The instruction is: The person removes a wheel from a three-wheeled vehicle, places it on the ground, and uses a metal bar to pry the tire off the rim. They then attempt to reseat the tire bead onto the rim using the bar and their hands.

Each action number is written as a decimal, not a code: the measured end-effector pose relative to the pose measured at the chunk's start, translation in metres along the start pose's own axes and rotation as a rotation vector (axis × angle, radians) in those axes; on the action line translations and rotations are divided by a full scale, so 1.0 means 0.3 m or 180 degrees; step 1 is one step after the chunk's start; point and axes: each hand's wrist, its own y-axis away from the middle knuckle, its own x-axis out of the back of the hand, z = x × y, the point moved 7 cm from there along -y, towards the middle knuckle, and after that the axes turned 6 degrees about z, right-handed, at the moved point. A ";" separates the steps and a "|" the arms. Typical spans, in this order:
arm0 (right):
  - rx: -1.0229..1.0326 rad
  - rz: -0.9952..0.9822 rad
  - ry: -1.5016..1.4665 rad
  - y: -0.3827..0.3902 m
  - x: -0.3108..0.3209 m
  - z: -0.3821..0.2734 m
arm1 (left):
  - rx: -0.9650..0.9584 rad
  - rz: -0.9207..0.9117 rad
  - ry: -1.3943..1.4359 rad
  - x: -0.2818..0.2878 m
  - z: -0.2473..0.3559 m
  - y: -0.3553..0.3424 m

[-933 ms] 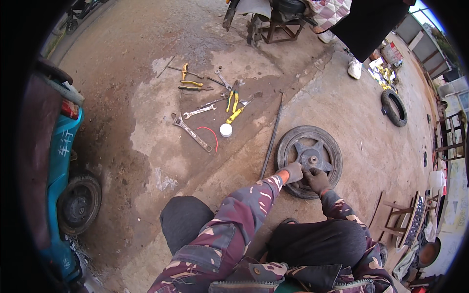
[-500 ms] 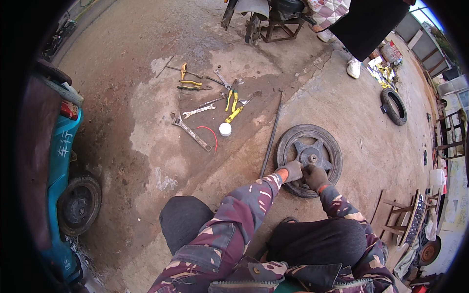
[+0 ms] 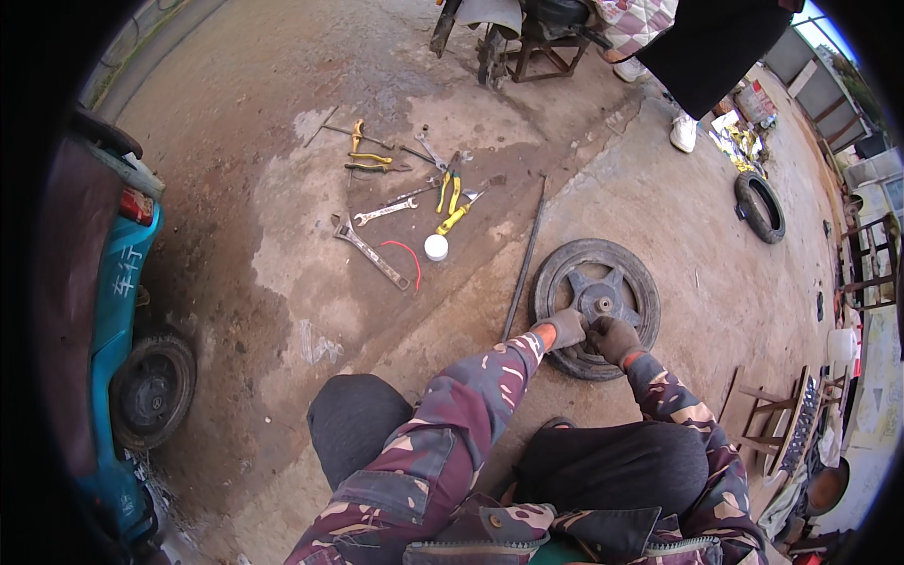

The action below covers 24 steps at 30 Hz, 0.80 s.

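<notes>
A wheel with a black tyre and a dark star-shaped hub [image 3: 603, 287] lies flat on the concrete in front of me. Both my hands, in grey gloves, are at the near side of its hub. My left hand [image 3: 568, 328] has its fingers curled over the wheel's left spokes. Close beside it, the fingers of my right hand [image 3: 615, 340] are bent and pressed together. Whatever the fingertips grip is too small or hidden to make out. Along the wheel's left side lies a long dark metal bar [image 3: 530, 254].
Left of the wheel lie an adjustable wrench [image 3: 370, 251], an open-end wrench [image 3: 386, 211], yellow-handled pliers [image 3: 448, 191], a white round cap [image 3: 435, 248] and a red wire [image 3: 411, 256]. A loose tyre [image 3: 759, 207] lies right. A teal vehicle [image 3: 113, 320] stands left; a person [image 3: 706, 56] stands far ahead.
My right hand has shifted slightly up at the hub, its wrist turning a little. My left hand stays nearly in place, and the wheel looks unmoved.
</notes>
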 end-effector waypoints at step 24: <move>0.0961 0.0620 0.0500 0.031 0.022 -0.066 | -0.0288 0.0127 -0.0616 0.012 -0.003 -0.031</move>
